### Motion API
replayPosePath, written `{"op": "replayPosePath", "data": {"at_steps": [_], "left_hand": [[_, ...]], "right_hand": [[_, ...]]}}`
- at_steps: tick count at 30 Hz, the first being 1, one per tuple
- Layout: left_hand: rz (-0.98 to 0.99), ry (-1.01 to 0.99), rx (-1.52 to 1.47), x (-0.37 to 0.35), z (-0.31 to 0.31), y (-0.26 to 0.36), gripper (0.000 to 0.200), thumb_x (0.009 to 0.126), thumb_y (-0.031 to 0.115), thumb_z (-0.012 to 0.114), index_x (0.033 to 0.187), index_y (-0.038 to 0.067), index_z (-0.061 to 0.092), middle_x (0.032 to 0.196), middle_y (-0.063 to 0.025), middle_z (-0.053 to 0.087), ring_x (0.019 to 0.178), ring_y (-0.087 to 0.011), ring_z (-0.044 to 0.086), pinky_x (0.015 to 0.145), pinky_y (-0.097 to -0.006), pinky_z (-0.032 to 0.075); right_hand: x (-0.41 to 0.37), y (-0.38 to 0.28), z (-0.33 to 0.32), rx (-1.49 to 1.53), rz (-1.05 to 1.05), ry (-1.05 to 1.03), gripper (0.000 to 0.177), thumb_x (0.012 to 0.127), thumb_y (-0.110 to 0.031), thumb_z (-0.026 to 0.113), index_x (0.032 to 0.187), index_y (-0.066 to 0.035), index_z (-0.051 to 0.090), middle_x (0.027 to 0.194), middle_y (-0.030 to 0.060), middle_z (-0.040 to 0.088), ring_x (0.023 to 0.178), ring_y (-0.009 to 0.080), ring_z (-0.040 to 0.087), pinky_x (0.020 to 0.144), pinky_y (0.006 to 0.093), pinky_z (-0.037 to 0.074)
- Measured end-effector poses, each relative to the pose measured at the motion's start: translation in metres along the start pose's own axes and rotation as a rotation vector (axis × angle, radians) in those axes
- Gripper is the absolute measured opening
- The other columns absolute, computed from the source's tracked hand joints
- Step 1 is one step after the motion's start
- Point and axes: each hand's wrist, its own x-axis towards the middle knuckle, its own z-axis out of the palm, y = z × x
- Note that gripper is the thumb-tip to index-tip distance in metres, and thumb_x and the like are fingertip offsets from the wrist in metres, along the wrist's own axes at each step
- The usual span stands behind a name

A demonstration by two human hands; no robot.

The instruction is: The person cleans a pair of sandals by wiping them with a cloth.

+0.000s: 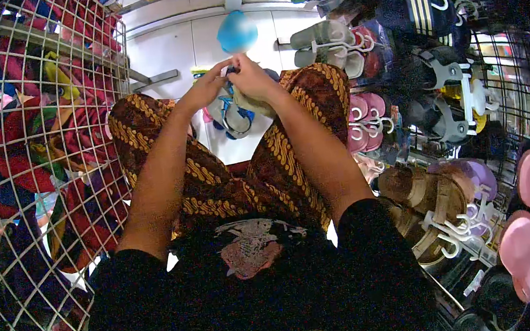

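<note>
My left hand (206,89) and my right hand (253,80) meet above the floor between my knees. Fingers of both are bent closed around a small dark piece (233,70), too small to make out. Below my right hand hangs a grey-olive item (253,104), its upper part hidden by the hand; its kind cannot be told. Under my hands lies a pile of blue and grey things (234,120) with a curved hook-like shape, partly covered by my forearms and legs.
A wire grid rack (47,124) with red and dark goods stands at left. At right hang grey sandals (328,33), pink sandals (367,119) and brown sandals (419,191) on white hangers. A light-blue rounded shape (232,33), partly blurred, is ahead on the white tile floor (165,43).
</note>
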Motion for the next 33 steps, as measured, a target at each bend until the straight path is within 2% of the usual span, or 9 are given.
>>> {"op": "replayPosePath", "data": {"at_steps": [3,4,10,13,16,20,23,27,33], "left_hand": [[-0.074,-0.045,0.094,0.004,-0.008,-0.028,0.047,0.097,0.011,0.046,0.143,0.015,0.04,0.132,-0.0123,0.054,0.119,-0.02,0.05,0.103,-0.0309,0.037],[-0.035,-0.074,0.07,0.004,-0.013,-0.032,0.045,0.098,0.013,0.045,0.143,0.014,0.041,0.135,-0.0124,0.052,0.121,-0.0199,0.05,0.102,-0.0303,0.038],[-0.012,-0.027,0.219,0.006,-0.016,-0.023,0.038,0.101,0.021,0.046,0.137,0.011,0.046,0.118,-0.0141,0.062,0.106,-0.0185,0.058,0.092,-0.0304,0.046],[-0.051,0.072,0.331,0.002,-0.01,-0.008,0.033,0.101,0.022,0.046,0.131,0.008,0.05,0.106,-0.0129,0.066,0.095,-0.0161,0.061,0.082,-0.0306,0.049],[-0.106,0.178,0.291,0.001,-0.002,0.0,0.03,0.101,0.024,0.047,0.125,0.006,0.052,0.099,-0.0136,0.067,0.087,-0.0169,0.064,0.075,-0.031,0.051],[-0.177,0.27,0.443,0.002,-0.001,-0.001,0.034,0.097,0.034,0.051,0.117,0.007,0.053,0.087,-0.0169,0.067,0.076,-0.0237,0.066,0.069,-0.0349,0.05],[-0.299,0.3,0.509,0.002,0.002,0.006,0.035,0.096,0.037,0.051,0.115,0.007,0.053,0.086,-0.0193,0.066,0.077,-0.0278,0.066,0.069,-0.0373,0.05],[-0.213,0.323,0.456,0.009,-0.001,-0.018,0.033,0.095,0.036,0.051,0.112,0.007,0.052,0.087,-0.0216,0.066,0.075,-0.0347,0.066,0.068,-0.0409,0.049],[-0.28,0.301,0.303,0.009,-0.001,-0.007,0.032,0.095,0.033,0.056,0.11,0.005,0.051,0.085,-0.0172,0.066,0.071,-0.0207,0.062,0.064,-0.0334,0.048]], "right_hand": [[-0.009,-0.01,-0.003,-0.028,-0.025,-0.071,0.03,0.08,-0.018,0.063,0.094,-0.004,0.041,0.081,0.0186,0.057,0.074,0.0355,0.057,0.066,0.0438,0.045],[-0.013,-0.017,-0.007,0.011,-0.031,-0.112,0.025,0.083,-0.014,0.062,0.093,-0.006,0.04,0.077,0.0108,0.048,0.073,0.0209,0.048,0.067,0.0372,0.043],[0.001,0.011,0.005,0.049,0.0,-0.098,0.031,0.081,-0.016,0.07,0.095,-0.006,0.044,0.082,0.0087,0.055,0.078,0.0186,0.054,0.071,0.0333,0.046],[0.007,0.025,0.011,0.094,0.031,-0.069,0.036,0.072,-0.02,0.072,0.096,-0.005,0.05,0.086,0.0163,0.062,0.083,0.0289,0.062,0.073,0.0387,0.049],[0.0,0.015,0.007,0.058,0.014,-0.047,0.027,0.079,-0.018,0.074,0.091,-0.002,0.056,0.089,0.0111,0.064,0.087,0.0197,0.063,0.075,0.0323,0.05],[-0.001,0.011,0.01,-0.017,0.026,-0.056,0.024,0.078,-0.022,0.073,0.084,0.001,0.069,0.077,0.0164,0.069,0.072,0.0218,0.066,0.071,0.034,0.052],[-0.004,-0.001,0.004,-0.106,0.001,-0.109,0.026,0.077,-0.023,0.072,0.087,0.001,0.069,0.08,0.0168,0.069,0.073,0.025,0.067,0.071,0.0351,0.052],[-0.004,-0.003,0.003,-0.165,0.071,-0.153,0.031,0.076,-0.028,0.07,0.09,0.0,0.07,0.082,0.0175,0.07,0.075,0.0285,0.068,0.072,0.0376,0.052],[0.0,-0.003,0.005,-0.129,0.08,-0.062,0.033,0.075,-0.03,0.068,0.09,-0.001,0.07,0.082,0.0191,0.069,0.076,0.0327,0.067,0.072,0.04,0.052]]}}
